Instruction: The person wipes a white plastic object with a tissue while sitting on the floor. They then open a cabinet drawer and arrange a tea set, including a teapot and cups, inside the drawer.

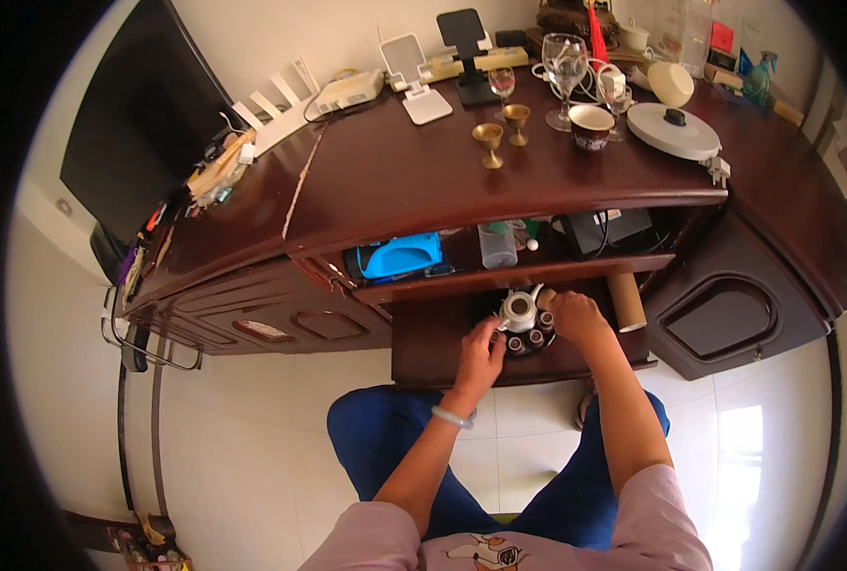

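A small silver teapot [520,312] stands at the centre of a dark round tray [532,350], with several small cups [535,338] around its near side. The tray rests on a low, dark wooden shelf board. My left hand [484,355] is at the tray's left edge, fingers around a small cup there; how firmly it grips cannot be told. My right hand [575,316] is at the tray's right side, its fingers bent down beside a cup and a tan rounded piece [547,299]. The right fingertips are hidden, so what they hold does not show.
A cardboard tube [627,303] lies right of my right hand. Above is a shelf with a blue-handled object [402,255], a clear plastic cup [498,246] and a black box [609,232]. The cabinet top carries brass goblets [489,145], a wine glass [565,68] and a white round base [673,130].
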Motion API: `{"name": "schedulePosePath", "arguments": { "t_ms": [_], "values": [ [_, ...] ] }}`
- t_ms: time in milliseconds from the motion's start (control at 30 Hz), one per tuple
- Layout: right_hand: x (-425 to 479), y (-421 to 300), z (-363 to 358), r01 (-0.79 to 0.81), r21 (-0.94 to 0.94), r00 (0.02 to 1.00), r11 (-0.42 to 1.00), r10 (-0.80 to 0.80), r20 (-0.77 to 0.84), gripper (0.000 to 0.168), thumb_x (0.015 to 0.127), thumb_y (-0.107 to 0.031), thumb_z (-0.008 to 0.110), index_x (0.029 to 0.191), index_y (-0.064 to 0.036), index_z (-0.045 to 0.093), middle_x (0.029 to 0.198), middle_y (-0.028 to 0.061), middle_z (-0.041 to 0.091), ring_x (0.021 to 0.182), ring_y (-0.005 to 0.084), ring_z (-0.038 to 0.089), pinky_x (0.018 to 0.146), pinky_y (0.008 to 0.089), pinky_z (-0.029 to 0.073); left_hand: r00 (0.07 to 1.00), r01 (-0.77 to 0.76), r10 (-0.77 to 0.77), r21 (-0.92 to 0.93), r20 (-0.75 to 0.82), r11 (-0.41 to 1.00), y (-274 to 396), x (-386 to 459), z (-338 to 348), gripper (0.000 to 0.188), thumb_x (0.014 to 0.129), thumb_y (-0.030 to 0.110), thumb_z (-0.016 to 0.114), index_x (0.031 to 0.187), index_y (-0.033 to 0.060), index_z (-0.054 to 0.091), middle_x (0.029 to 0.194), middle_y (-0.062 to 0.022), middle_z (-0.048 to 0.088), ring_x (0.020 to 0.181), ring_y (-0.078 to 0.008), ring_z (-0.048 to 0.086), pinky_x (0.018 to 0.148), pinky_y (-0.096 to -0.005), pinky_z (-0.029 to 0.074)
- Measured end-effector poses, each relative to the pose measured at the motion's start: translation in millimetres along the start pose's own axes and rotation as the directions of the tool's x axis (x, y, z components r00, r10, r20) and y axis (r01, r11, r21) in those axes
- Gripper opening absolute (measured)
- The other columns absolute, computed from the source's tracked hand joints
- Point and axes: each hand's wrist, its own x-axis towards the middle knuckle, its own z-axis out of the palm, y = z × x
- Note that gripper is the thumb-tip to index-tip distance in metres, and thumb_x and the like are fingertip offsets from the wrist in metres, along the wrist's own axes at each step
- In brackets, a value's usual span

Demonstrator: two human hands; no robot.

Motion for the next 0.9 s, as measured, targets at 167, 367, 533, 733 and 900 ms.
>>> {"name": "schedulePosePath", "arguments": {
  "t_ms": [167, 367, 533, 733, 900],
  "values": [
    [-3.5, -5.4, -9.0, 0.014, 0.032, 0.998, 0.999, -0.012, -0.065, 0.016, 0.079, -0.012, 0.055, 0.088, -0.004, 0.064, 0.088, 0.0185, 0.068, 0.085, 0.0335, 0.069, 0.075, 0.0433, 0.055, 0.937, -0.332, 0.329, -0.003, -0.117, 0.943, 77.8, 23.3, -38.3, 0.022, 0.083, -0.007, 0.060, 0.102, 0.0023, 0.064, 0.104, -0.0133, 0.067, 0.094, -0.0296, 0.063, 0.084, -0.0364, 0.049],
    [2.8, -11.8, -13.8, 0.113, 0.108, 0.987, 0.988, -0.099, -0.125, 0.014, 0.080, -0.013, 0.054, 0.085, -0.005, 0.065, 0.083, 0.0197, 0.067, 0.080, 0.0349, 0.067, 0.072, 0.0446, 0.055, 0.903, -0.330, 0.325, 0.030, -0.279, 0.943, 138.3, 125.5, -86.7, 0.025, 0.089, 0.001, 0.061, 0.114, 0.0001, 0.060, 0.110, -0.0120, 0.066, 0.101, -0.0221, 0.063, 0.082, -0.0323, 0.051],
    [5.2, -7.7, -15.2, 0.129, 0.103, 0.964, 0.986, -0.100, -0.246, 0.015, 0.080, -0.012, 0.051, 0.083, -0.007, 0.065, 0.079, 0.0168, 0.067, 0.075, 0.0340, 0.067, 0.068, 0.0442, 0.054, 0.945, -0.135, 0.155, 0.086, -0.287, 0.987, 138.2, 203.8, -78.7, 0.056, 0.082, 0.018, 0.073, 0.129, 0.0003, 0.048, 0.108, -0.0147, 0.066, 0.098, -0.0230, 0.063, 0.084, -0.0367, 0.050],
    [5.4, -14.8, -35.1, 0.264, 0.181, 0.917, 0.947, -0.189, -0.350, 0.012, 0.080, -0.010, 0.053, 0.085, -0.006, 0.062, 0.080, 0.0184, 0.066, 0.074, 0.0353, 0.066, 0.065, 0.0453, 0.054, 0.977, -0.014, 0.039, 0.120, -0.208, 0.993, 132.6, 227.0, -71.2, 0.063, 0.077, 0.019, 0.074, 0.131, 0.0034, 0.045, 0.106, -0.0159, 0.066, 0.097, -0.0270, 0.062, 0.083, -0.0393, 0.049],
    [1.1, -22.9, -48.8, 0.340, 0.250, 0.849, 0.907, -0.181, -0.496, 0.008, 0.079, -0.009, 0.054, 0.083, -0.004, 0.059, 0.085, 0.0159, 0.064, 0.073, 0.0360, 0.065, 0.063, 0.0451, 0.053, 0.977, -0.003, 0.008, 0.025, -0.215, 1.000, 134.5, 225.9, -72.8, 0.067, 0.075, 0.018, 0.074, 0.133, 0.0043, 0.042, 0.112, -0.0149, 0.062, 0.104, -0.0275, 0.059, 0.089, -0.0394, 0.047]
  ]
}}
